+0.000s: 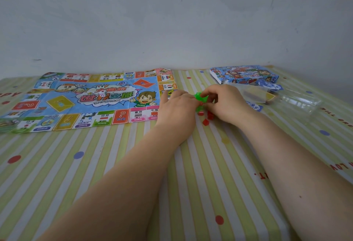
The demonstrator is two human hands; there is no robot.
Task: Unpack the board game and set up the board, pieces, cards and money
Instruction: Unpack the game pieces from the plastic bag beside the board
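While my right hand [222, 103] pinches the cluster of small green plastic houses [201, 96], my left hand [176, 107] steadies it, fingers curled (what they grip is hidden); loose small red plastic houses [207, 117] lie just below my right fingers, nearer that hand.

Board [86, 99] lies left on table [114, 164]; box [244, 74] far right.

We are looking from a single head-worn wide-angle camera, facing forward and slightly down across the striped tablecloth [114, 164] toward the far wall [172, 21]; our forearms are entering near right, hands meeting mid-scene.
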